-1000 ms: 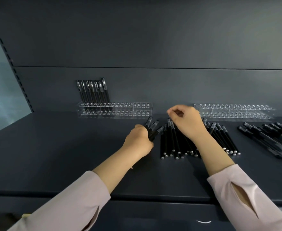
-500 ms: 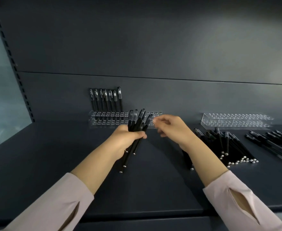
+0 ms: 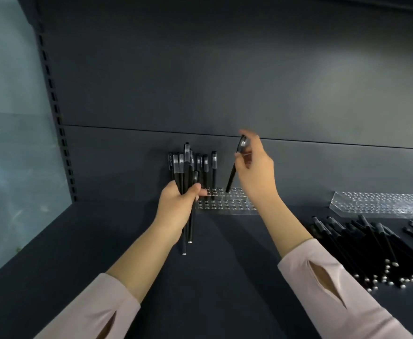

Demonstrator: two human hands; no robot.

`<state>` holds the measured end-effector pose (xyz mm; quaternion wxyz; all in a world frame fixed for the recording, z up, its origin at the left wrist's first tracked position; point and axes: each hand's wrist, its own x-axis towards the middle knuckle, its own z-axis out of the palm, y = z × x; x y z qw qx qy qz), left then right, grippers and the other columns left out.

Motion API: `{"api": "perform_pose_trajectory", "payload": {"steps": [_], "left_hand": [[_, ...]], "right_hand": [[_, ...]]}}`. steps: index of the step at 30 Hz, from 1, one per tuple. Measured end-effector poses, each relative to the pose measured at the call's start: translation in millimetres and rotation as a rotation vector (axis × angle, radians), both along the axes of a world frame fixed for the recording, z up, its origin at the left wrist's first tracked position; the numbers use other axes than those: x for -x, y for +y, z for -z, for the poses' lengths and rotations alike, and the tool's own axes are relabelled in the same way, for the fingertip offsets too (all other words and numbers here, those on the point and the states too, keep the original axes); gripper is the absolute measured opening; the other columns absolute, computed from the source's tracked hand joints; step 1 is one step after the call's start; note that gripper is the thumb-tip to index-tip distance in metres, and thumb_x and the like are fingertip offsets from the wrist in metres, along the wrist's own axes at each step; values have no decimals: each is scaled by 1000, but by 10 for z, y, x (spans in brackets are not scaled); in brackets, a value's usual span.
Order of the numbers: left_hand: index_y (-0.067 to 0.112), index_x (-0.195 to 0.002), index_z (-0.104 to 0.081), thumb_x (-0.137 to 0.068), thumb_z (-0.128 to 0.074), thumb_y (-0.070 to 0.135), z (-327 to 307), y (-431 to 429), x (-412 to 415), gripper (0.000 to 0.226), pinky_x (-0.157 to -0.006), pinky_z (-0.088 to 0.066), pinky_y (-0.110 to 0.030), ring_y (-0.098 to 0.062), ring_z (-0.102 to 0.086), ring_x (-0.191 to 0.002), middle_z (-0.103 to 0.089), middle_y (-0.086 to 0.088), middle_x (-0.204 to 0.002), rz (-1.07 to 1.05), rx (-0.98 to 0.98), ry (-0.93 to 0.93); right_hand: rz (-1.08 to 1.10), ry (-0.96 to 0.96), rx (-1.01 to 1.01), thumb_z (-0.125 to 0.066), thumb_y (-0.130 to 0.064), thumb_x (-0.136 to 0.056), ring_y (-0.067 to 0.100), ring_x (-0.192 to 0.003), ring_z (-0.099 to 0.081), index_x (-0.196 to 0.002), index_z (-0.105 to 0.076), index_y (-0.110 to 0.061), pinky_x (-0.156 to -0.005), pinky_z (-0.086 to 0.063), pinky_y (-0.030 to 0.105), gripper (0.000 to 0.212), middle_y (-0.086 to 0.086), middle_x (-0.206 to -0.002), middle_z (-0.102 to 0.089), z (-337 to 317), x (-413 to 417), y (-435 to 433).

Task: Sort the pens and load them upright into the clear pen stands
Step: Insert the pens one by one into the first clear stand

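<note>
Dark shelf with a dark back wall. On the far left, a rail with slots and a pale blue panel.

Left hand low in front of the near clear stand, fingers and thumb curled tight round a bunch of pens. Caps up, tips poking out below the hand, above the shelf.

Right hand higher up and a bit blurry. One pen pinched near its cap between thumb and fingers, other fingers loose and lifted. Pen tilted, cap up, low end right over the holes of the near stand. Touching or not: cannot tell.

A few pens already standing up in that stand, partly hidden behind the bunch. Left end of the stand hidden behind the left hand.

Off to the right, a second clear stand by the wall. In front of it, a big pile of pens flat on the shelf, well apart from both hands. Pale pink sleeves on both arms.

Half a second ago: right hand down by the top of the bunch. Now up and to the right with one pen pulled free. Bunch still in the left hand. One second ago: both hands down at the pile.
</note>
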<state>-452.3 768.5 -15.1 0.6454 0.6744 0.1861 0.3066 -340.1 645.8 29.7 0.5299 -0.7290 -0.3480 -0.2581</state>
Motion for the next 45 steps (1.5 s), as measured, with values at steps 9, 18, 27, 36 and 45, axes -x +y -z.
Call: {"api": "perform_pose_trajectory", "payload": {"steps": [9, 18, 27, 36, 45], "left_hand": [[11, -99, -63, -96, -60, 27, 58, 134, -76, 17, -86, -44, -27, -5, -64, -95, -74, 19, -84, 20, -95, -4], [10, -94, -66, -96, -60, 25, 136, 178, -52, 17, -75, -40, -18, 7, -63, -82, -74, 18, -85, 26, -94, -7], [13, -93, -65, -96, -59, 25, 173, 172, -69, 13, -76, -42, -20, 3, -65, -83, -75, 14, -85, 60, -98, 15], [21, -104, -62, -96, -59, 31, 155, 168, -49, 13, -74, -46, -24, 0, -67, -70, -76, 12, -89, 100, -26, -15], [22, -104, -63, -96, -58, 31, 147, 147, -36, 13, -72, -46, -22, 0, -65, -68, -76, 12, -89, 117, -2, -28]], "right_hand": [[-23, -134, 106, -52, -3, -93, 6, -72, -54, -131, -47, -29, -65, -43, 11, 47, -6, -88, -54, 217, -302, 258], [-20, -202, 173, -65, -18, -91, 12, -75, -57, -117, -62, -17, -72, -49, 22, 26, -1, -97, -62, 247, -364, 405], [101, -164, 93, -68, -13, -87, 7, -65, -52, -92, -69, -8, -68, -48, 18, 7, 1, -97, -59, 208, -501, 510], [62, -229, 60, -67, -16, -90, 10, -73, -56, -117, -68, -11, -73, -54, 26, 28, 2, -105, -55, 346, -509, 432], [75, -283, 253, -56, -6, -95, 14, -71, -48, -140, -50, -17, -64, -46, 28, 47, 7, -94, -52, 539, -472, 371]]}}
